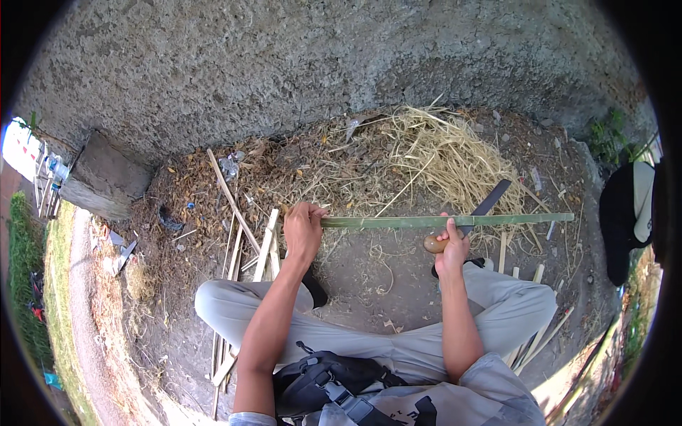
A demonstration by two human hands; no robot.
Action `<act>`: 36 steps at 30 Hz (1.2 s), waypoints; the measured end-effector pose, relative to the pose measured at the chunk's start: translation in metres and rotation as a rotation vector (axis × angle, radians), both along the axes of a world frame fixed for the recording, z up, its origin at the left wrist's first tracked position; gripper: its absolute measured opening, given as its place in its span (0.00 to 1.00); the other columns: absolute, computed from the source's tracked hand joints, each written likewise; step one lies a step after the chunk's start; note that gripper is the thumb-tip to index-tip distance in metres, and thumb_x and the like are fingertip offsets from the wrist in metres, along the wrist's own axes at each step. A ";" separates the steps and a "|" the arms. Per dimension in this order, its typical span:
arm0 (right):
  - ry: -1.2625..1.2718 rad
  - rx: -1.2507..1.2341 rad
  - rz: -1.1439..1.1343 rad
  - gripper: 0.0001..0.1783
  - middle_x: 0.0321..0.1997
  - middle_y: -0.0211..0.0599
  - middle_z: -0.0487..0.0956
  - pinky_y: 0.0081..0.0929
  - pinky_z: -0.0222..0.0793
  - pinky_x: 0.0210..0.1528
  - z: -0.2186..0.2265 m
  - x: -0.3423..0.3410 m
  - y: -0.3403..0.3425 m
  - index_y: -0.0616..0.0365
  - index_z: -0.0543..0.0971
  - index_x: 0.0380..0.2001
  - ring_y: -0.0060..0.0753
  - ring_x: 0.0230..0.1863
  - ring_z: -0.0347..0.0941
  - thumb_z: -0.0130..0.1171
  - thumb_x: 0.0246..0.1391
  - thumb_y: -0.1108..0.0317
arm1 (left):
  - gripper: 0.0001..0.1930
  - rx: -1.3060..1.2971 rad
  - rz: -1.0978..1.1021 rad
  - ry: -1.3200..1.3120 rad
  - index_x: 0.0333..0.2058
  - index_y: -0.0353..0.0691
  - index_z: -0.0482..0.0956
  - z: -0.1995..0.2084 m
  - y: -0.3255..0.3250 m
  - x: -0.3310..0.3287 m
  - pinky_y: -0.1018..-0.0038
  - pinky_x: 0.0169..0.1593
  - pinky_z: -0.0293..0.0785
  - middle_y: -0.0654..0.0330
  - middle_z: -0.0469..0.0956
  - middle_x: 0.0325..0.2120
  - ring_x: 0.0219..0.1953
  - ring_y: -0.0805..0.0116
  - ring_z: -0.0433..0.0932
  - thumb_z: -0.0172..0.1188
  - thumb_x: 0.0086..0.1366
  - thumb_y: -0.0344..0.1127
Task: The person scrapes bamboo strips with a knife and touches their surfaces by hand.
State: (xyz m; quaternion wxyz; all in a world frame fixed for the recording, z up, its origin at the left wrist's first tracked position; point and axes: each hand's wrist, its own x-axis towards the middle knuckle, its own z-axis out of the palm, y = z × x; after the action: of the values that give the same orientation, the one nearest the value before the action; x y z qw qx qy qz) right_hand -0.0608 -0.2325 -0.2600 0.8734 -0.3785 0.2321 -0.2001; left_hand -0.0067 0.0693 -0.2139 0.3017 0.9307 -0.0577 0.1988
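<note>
A long green bamboo strip (pixel 398 223) lies level across the space above my lap. My left hand (pixel 303 228) is closed round its left end. My right hand (pixel 452 248) grips a knife (pixel 491 198) by its rounded wooden handle, with the thumb up against the strip. The dark blade slants up and to the right, crossing the strip just right of the hand. Whether the edge has cut into the bamboo cannot be made out. The strip's right end reaches well past the knife.
Pale shavings (pixel 465 160) are heaped beyond the strip, before a rough grey wall (pixel 305 71). Split bamboo pieces (pixel 268 245) lie by my left knee, more by the right. A black bag (pixel 323 383) rests at my waist. A concrete block (pixel 114 174) stands far left; a dark cloth item (pixel 621 220) is at right.
</note>
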 end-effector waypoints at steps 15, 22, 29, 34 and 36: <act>-0.005 0.029 -0.065 0.06 0.50 0.47 0.76 0.17 0.67 0.26 -0.012 0.006 -0.016 0.62 0.72 0.37 0.15 0.22 0.63 0.56 0.58 0.73 | 0.13 -0.648 0.426 0.017 0.23 0.31 0.76 -0.003 0.032 0.012 0.77 0.29 0.68 0.59 0.78 0.19 0.22 0.76 0.71 0.66 0.57 0.35; -0.014 0.040 -0.101 0.07 0.51 0.47 0.76 0.17 0.67 0.26 -0.010 0.003 -0.015 0.62 0.71 0.38 0.15 0.22 0.63 0.56 0.58 0.72 | 0.21 -0.538 0.419 -0.165 0.47 0.28 0.72 -0.004 0.031 0.017 0.74 0.44 0.67 0.48 0.74 0.43 0.42 0.70 0.71 0.64 0.59 0.34; -0.046 0.062 -0.097 0.07 0.50 0.46 0.76 0.17 0.67 0.26 0.000 0.004 -0.003 0.61 0.71 0.39 0.15 0.23 0.64 0.56 0.58 0.72 | 0.26 -0.882 0.324 0.175 0.50 0.32 0.69 -0.026 0.012 0.001 0.65 0.55 0.64 0.55 0.66 0.50 0.55 0.65 0.63 0.64 0.60 0.44; -0.040 0.011 -0.061 0.08 0.48 0.43 0.77 0.18 0.67 0.25 0.007 -0.004 0.009 0.60 0.70 0.40 0.15 0.23 0.64 0.56 0.58 0.73 | 0.20 -1.220 -0.027 0.731 0.39 0.37 0.75 -0.015 -0.016 -0.020 0.67 0.45 0.71 0.60 0.73 0.40 0.47 0.68 0.70 0.62 0.61 0.51; -0.032 0.007 -0.042 0.09 0.48 0.43 0.77 0.17 0.67 0.25 0.007 -0.004 0.017 0.60 0.71 0.40 0.15 0.23 0.64 0.56 0.58 0.72 | 0.19 -1.196 -0.038 0.708 0.36 0.36 0.76 -0.014 -0.022 -0.022 0.70 0.42 0.74 0.61 0.76 0.34 0.39 0.70 0.75 0.61 0.62 0.49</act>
State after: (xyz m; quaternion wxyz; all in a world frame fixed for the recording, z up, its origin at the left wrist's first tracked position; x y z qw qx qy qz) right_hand -0.0647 -0.2153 -0.2531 0.8739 -0.3674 0.2267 -0.2234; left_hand -0.0284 0.0473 -0.2280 0.7669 0.6121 0.1472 -0.1246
